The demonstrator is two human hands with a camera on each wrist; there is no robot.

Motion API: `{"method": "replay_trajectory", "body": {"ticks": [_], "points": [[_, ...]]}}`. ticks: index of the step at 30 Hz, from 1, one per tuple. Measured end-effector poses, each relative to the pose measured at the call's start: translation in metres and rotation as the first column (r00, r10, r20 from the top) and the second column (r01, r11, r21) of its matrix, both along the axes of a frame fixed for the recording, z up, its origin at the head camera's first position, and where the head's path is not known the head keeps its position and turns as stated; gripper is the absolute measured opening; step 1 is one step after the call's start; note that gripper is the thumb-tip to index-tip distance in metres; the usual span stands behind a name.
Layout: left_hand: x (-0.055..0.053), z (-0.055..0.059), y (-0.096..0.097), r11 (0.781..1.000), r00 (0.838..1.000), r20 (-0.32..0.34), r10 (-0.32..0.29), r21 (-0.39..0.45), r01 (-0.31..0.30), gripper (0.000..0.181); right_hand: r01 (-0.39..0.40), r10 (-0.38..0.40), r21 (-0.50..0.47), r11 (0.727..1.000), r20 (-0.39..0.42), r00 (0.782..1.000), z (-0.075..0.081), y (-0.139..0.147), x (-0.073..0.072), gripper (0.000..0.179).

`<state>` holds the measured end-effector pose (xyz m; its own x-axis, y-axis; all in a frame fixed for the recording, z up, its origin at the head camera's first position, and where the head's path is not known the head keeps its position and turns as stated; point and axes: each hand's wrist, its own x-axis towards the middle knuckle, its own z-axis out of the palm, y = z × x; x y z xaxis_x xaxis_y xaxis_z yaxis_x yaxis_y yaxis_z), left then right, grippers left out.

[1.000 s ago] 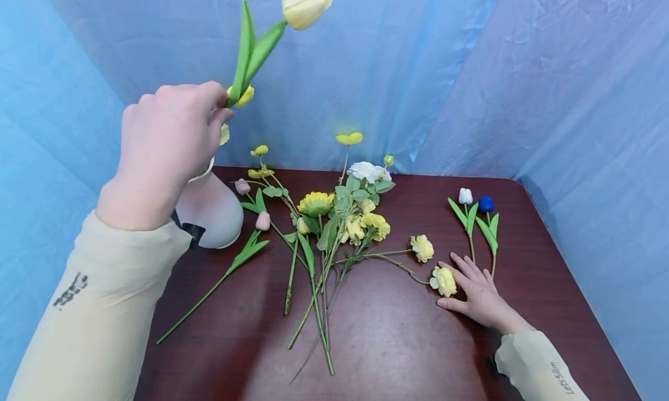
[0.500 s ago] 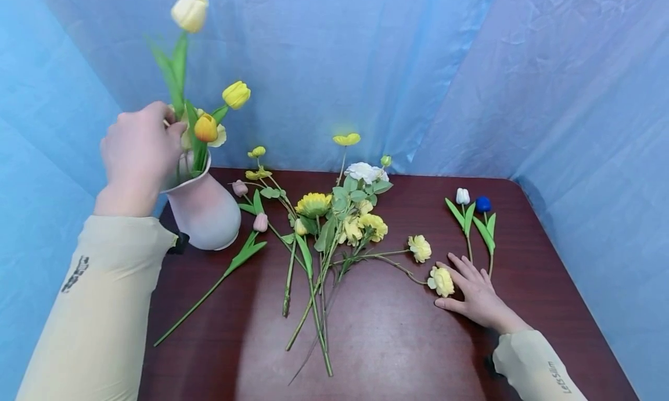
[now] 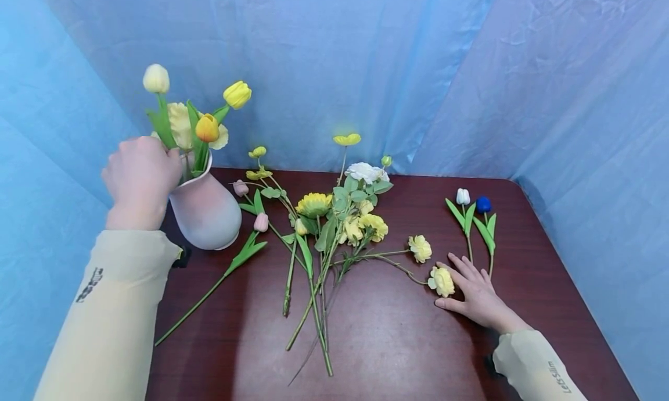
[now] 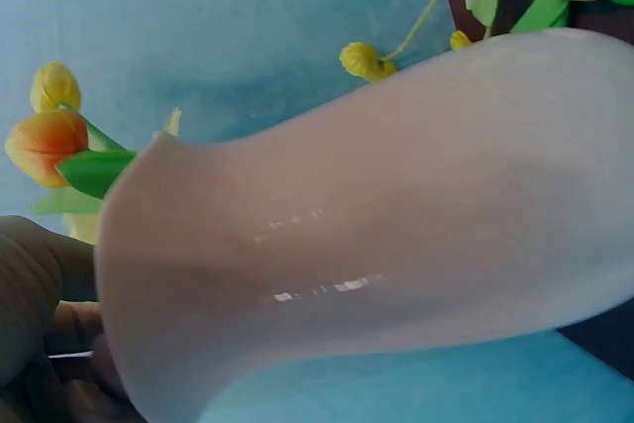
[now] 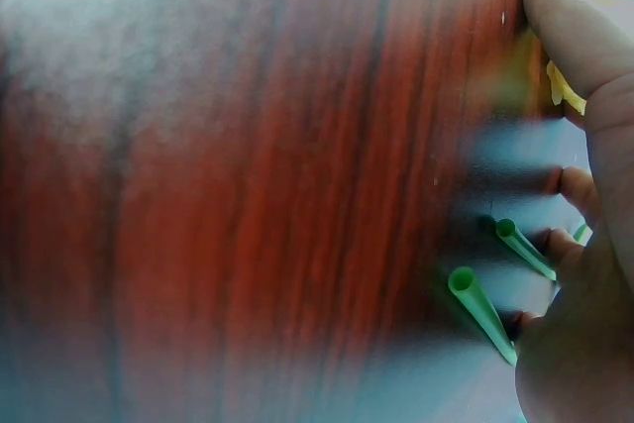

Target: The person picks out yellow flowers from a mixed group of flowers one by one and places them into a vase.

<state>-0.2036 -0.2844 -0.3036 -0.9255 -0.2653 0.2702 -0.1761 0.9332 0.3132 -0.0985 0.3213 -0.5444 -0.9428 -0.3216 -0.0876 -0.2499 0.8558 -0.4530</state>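
At the left of the frame, the leafy green stem of a cream-white, egg-shaped tulip is pinched by the left hand, whose fingers are curled at the mouth of a glossy, round-bellied, pink-and-white vase (the fingertips are partly hidden by the knuckles). The bloom is held above the rim, in the upper left, near an orange-and-yellow cupped tulip and a bright yellow cupped tulip, both contained in the vase.

At the lower right, the right hand is rested with its fingers spread on a dark red-brown, wood-grained counter. A ruffled, pale yellow flower is placed just beside its thumb and index finger. Beyond the fingertips, a small white tulip and a small deep-blue tulip are laid side by side.

In the middle of the frame, a loose pile is formed by a many-petalled yellow flower, a full white blossom and other stems; a soft-pink tulip is laid between the pile and the vase.
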Motion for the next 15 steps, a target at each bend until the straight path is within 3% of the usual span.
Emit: {"method": "replay_trajectory", "body": {"ticks": [3,8,11,15], "points": [[0.004,0.000,0.009,0.999,1.000,-0.020,-0.013,-0.029,0.013,0.045,0.002,-0.002,-0.005,1.000,-0.015,1.000,0.002,-0.001,0.001,0.083],[0.014,-0.003,0.034,0.996,0.990,-0.123,-0.074,-0.058,0.068,0.039,-0.001,0.001,-0.008,1.000,-0.021,1.000,0.004,-0.002,0.001,0.081],[0.018,-0.010,0.054,0.986,0.972,-0.169,-0.163,-0.069,0.153,0.031,-0.003,0.003,-0.001,1.000,-0.013,1.000,0.004,-0.002,0.000,0.082],[0.018,-0.031,0.081,0.949,0.941,-0.123,-0.315,-0.071,0.309,0.024,-0.004,0.004,0.003,1.000,-0.005,1.000,0.004,-0.001,-0.001,0.082]]}}
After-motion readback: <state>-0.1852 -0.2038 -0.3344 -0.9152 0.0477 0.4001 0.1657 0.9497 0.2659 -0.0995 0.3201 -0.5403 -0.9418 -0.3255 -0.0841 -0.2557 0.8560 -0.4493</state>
